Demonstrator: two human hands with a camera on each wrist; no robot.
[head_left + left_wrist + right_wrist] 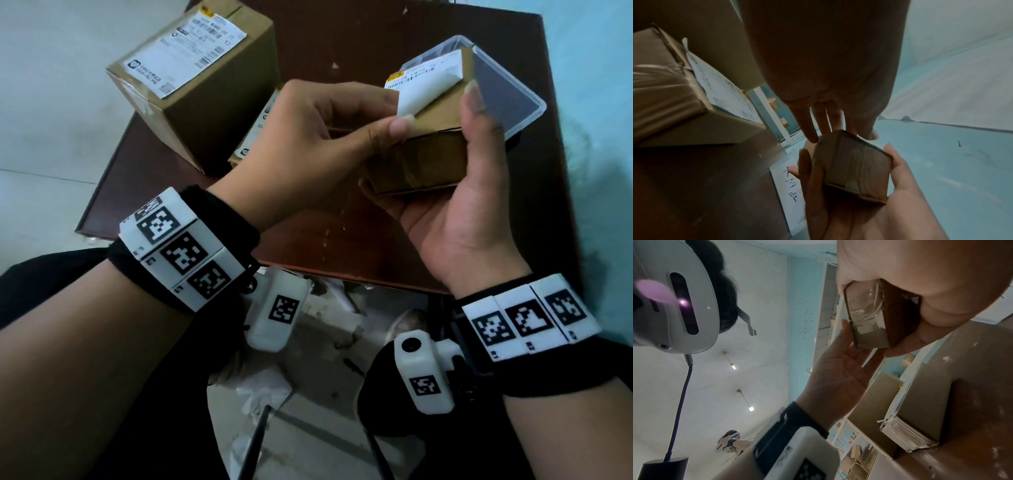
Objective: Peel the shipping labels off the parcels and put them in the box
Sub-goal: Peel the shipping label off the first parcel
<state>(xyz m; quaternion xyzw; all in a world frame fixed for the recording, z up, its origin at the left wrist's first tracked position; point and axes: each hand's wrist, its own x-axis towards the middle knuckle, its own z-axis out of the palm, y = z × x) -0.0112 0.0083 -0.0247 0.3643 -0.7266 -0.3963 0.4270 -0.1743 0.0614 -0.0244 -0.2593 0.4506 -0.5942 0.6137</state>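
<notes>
While gripped, parcel (416, 161) label (428, 89) curls backward.

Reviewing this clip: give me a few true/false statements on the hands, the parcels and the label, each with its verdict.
1. The right hand holds the small parcel. True.
2. The left hand rests flat on the table. False: it pinches the label.
3. The label is fully off. False: its far part still sticks.
4. The big parcel still has its label. True.
5. The clear box sits on the floor. False: on the table.
</notes>
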